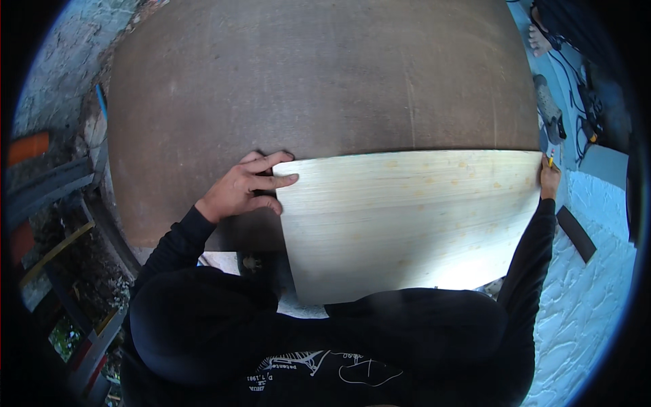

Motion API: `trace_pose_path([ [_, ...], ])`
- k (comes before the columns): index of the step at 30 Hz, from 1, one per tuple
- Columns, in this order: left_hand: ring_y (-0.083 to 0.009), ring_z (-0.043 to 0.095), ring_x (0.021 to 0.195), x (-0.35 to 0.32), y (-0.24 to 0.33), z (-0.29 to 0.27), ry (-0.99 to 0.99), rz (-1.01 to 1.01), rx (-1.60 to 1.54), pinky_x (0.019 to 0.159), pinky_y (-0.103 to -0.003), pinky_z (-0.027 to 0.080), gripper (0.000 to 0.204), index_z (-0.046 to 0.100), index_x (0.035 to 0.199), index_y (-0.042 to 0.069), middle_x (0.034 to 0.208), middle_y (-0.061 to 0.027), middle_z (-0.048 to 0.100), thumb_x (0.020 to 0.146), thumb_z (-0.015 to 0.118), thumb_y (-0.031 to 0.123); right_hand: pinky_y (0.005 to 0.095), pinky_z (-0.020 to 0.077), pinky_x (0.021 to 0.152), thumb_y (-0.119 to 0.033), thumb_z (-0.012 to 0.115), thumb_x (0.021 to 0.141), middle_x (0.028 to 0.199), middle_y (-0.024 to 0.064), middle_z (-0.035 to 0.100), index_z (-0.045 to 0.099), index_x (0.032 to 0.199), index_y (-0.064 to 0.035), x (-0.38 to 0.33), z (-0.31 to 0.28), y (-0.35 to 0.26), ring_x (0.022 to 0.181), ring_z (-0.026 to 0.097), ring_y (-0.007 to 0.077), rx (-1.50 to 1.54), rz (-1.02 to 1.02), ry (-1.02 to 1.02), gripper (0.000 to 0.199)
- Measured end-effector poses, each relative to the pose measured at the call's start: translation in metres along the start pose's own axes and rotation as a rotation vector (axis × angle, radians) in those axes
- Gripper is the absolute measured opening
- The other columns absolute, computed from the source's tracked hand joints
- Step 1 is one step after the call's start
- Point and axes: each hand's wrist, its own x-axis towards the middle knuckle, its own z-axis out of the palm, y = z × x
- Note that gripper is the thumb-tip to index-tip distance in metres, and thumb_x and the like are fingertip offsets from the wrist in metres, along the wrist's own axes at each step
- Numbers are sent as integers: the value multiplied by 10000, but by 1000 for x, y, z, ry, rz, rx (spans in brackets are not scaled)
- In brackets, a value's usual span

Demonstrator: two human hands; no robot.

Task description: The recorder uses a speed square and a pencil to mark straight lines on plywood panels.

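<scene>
A pale wooden board (407, 217) lies over the near right part of a large brown sheet (325, 74), its near edge reaching past the sheet toward my lap. At the board's far left corner is my left hand (247, 180), with fingers on top and along the edge and the thumb against the left side. My right hand (550, 180) grips the far right corner of the board, and a yellow pencil (551, 158) sticks up from between its fingers. Part of the right hand's grip is hidden behind the board's edge.
Another person's bare foot (539, 41) is at the upper right, near a grey shoe-like object (549, 102) and dark cables (576, 88). A dark strip (576, 234) lies on the pale blue floor at right. Wooden bars (51, 190) are stacked at left beside a rough wall (68, 74).
</scene>
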Motion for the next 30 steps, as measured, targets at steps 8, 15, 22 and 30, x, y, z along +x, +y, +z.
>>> trace_pose_path([
  [8,-250,570,894,3,1,-2,78,39,-13,853,-353,519,642,756,1216,224,1377,-79,625,587,886,246,396,521,792,-392,690,942,894,230,739,735,1023,28,-20,10,-29,831,724,307,23,36,41,431],
  [15,-246,571,871,0,-4,3,119,8,24,827,-350,527,658,761,1202,203,1350,-86,643,560,900,234,365,516,806,-402,705,930,905,217,745,745,1046,13,-18,12,-40,821,710,292,26,118,47,433],
  [22,-243,580,895,-1,-7,9,141,-10,17,835,-346,525,642,754,1209,210,1358,-85,632,583,894,224,388,506,788,-385,694,940,881,230,734,733,1022,37,-16,6,-30,769,673,293,40,61,32,432],
  [30,-237,586,918,0,-3,7,144,16,5,863,-345,518,628,736,1239,220,1380,-67,613,630,880,260,397,508,782,-363,680,953,893,233,736,733,1030,44,-15,11,-31,796,695,300,30,6,26,417],
])
